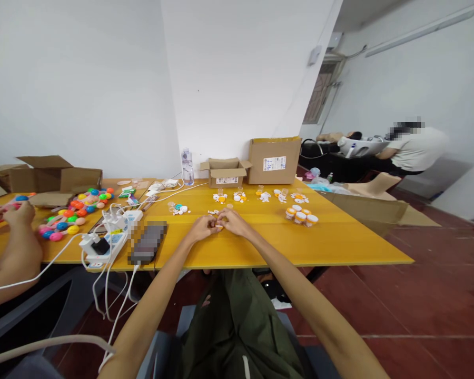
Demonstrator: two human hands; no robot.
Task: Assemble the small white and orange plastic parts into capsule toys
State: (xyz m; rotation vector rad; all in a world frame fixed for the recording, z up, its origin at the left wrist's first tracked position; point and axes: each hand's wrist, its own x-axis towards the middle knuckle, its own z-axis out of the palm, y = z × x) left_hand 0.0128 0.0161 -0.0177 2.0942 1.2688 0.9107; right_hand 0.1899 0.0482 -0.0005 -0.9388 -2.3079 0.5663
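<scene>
My left hand [202, 228] and my right hand [233, 222] meet over the table, fingertips pinched together. A small white piece [219, 227] shows between them; its kind is too small to tell. Just beyond my fingers lie a few little white pieces [212, 212] and a clear round cup [229, 207]. Farther back sits a row of small heaps of white parts [264, 197] with orange discs and clear cups. To the left is another heap of white parts [181, 210] with a teal ring. Several small white tubs with orange bands [301, 216] stand grouped at the right.
An open carton [226, 180] and a larger closed box [274, 173] stand along the wall near a water bottle [187, 167]. Left are a phone [148, 242], a corded power strip [116, 239], colourful balls [73, 213] and another person's hand [19, 213]. Another person sits far right.
</scene>
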